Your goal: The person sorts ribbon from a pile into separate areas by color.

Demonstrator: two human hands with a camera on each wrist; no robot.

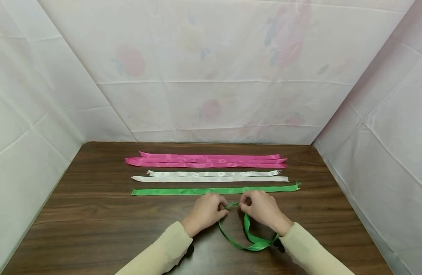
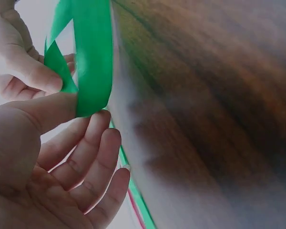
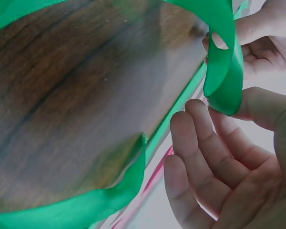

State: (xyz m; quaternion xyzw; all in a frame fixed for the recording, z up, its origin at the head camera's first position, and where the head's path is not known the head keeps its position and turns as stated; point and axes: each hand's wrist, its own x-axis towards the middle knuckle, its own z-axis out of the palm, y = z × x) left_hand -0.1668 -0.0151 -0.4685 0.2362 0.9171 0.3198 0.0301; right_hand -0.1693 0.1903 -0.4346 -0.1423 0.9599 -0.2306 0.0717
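Observation:
Between my two hands runs a loose green ribbon [image 1: 259,245], its slack curving down in a loop toward the near side of the table. My left hand [image 1: 206,212] pinches it between thumb and index finger; in the left wrist view the ribbon [image 2: 94,62] folds over that pinch while the other fingers are loosely bent. A short stretch away, my right hand [image 1: 264,209] pinches the same ribbon [image 3: 233,83] with thumb and forefinger. Just beyond both hands, a second green ribbon [image 1: 197,191] lies straight across the table.
Two white ribbons [image 1: 211,179] lie parallel behind the flat green one. Farther back are several pink ribbons [image 1: 211,165], side by side and partly overlapping. Pale printed cloth [image 1: 211,65] encloses the dark wooden table [image 1: 94,221] at the back and sides.

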